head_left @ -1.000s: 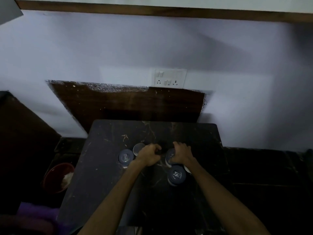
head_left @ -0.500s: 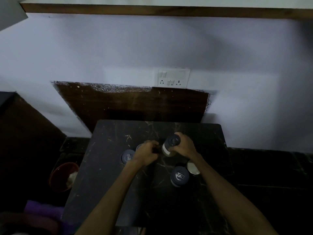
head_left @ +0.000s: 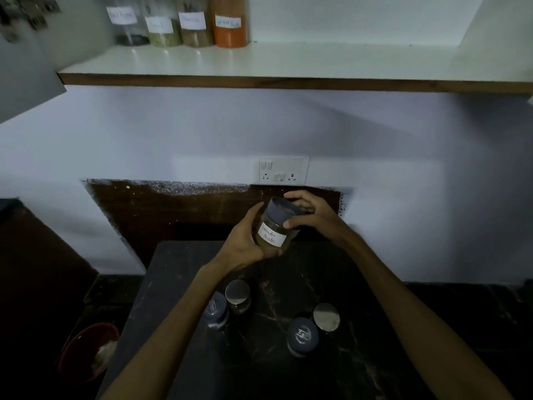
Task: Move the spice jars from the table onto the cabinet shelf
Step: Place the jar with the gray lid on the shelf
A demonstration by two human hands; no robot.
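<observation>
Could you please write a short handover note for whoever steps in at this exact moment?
Left hand grips the body of a labelled spice jar; right hand holds its blue lid end. The jar is tilted, in the air above the table.
Done: four labelled jars stand at the left of the cabinet shelf.
Left: shelve the held jar, then the four on the table: two blue-lidded, two metal-lidded.

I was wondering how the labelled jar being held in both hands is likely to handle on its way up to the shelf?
The labelled jar looks like rigid clear glass or plastic, so probably stiff and possibly breakable if dropped. Its smooth wall may be slippery, which may be why the left hand cups its base while the right hand holds the lid. It looks partly filled with powder, so likely moderately weighty.
</observation>
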